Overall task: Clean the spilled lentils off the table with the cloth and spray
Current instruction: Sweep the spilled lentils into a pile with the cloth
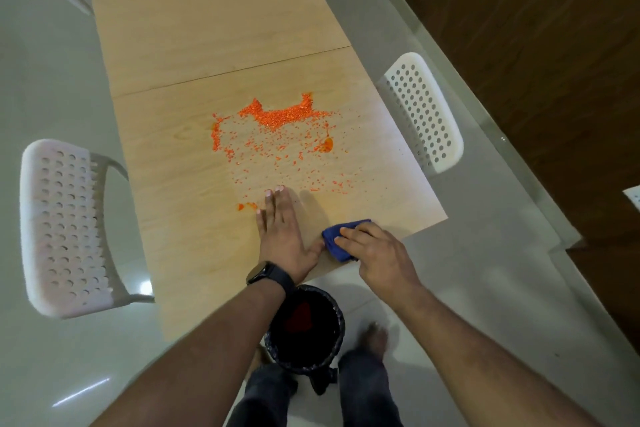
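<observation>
Blue cloth (341, 240) under right hand (375, 255), left hand (282, 224) flat on table (194, 211)

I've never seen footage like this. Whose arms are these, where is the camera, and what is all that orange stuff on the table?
There is no machine here: a person wears a wide-angle camera on the head, so you look down along their own arms. The left hand, with a dark watch on its wrist, lies flat on the wooden table, fingers straight. The right hand grips a blue cloth near the table's edge. The orange stuff is spilled lentils, heaped in places and scattered thin elsewhere. Below the edge, between the person's legs, stands a black bin with something red inside. White perforated chairs stand at both sides. No spray bottle shows.
</observation>
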A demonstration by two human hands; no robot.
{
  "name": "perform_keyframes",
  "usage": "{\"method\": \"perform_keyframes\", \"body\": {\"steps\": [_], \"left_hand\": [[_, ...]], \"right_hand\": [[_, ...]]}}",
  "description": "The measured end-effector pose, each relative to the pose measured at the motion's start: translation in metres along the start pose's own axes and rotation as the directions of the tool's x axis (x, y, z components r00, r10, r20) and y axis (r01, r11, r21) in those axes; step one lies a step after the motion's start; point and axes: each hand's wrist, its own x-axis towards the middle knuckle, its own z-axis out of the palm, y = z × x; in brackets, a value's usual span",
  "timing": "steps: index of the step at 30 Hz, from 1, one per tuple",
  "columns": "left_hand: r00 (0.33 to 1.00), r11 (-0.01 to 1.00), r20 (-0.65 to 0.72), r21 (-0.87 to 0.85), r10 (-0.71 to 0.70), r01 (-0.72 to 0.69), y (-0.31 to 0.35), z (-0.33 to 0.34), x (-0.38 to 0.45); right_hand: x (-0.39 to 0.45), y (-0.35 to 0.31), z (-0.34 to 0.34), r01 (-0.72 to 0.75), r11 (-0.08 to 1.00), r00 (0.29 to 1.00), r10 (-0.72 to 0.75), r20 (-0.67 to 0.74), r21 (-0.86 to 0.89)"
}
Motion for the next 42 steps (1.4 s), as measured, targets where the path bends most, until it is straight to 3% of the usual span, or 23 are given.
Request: {"method": "perform_keyframes", "body": {"steps": [7, 11, 13, 19, 23, 32, 37, 42], "left_hand": [[0.980, 0.986, -0.123, 0.039, -0.159, 0.165, 0.031, 0.023, 0.012], [0.945, 0.959, -0.163, -0.033, -0.284, 0.282, 0.052, 0.031, 0.015], [0.933, 0.949, -0.174, -0.062, -0.315, 0.309, 0.064, 0.037, 0.018], [0.948, 0.957, -0.130, -0.075, -0.289, 0.281, 0.090, 0.055, 0.015], [0.939, 0.953, -0.161, -0.069, -0.304, 0.296, 0.101, 0.061, 0.019], [0.952, 0.958, -0.123, -0.098, -0.281, 0.270, 0.115, 0.065, 0.034], [0.964, 0.967, -0.103, -0.102, -0.244, 0.234, 0.118, 0.066, 0.035], [0.959, 0.959, -0.094, -0.128, -0.266, 0.253, 0.125, 0.069, 0.035]], "right_hand": [[0.083, 0.050, -0.008, 0.003, 0.997, 1.000, -0.004, 0.018, 0.080], [0.119, 0.053, -0.023, 0.085, 0.996, 0.990, -0.087, 0.112, 0.029], [0.107, 0.061, -0.026, 0.132, 0.991, 0.988, -0.135, 0.077, 0.031], [0.014, 0.113, -0.021, 0.312, 0.950, 0.950, -0.312, 0.001, -0.015], [0.012, 0.145, -0.017, 0.394, 0.915, 0.919, -0.393, 0.026, -0.080], [0.115, 0.136, -0.036, 0.241, 0.971, 0.970, -0.241, 0.038, -0.003], [0.059, 0.145, -0.041, 0.314, 0.949, 0.948, -0.313, -0.051, 0.020], [0.019, 0.191, -0.030, 0.293, 0.955, 0.956, -0.294, 0.003, 0.034]]}}
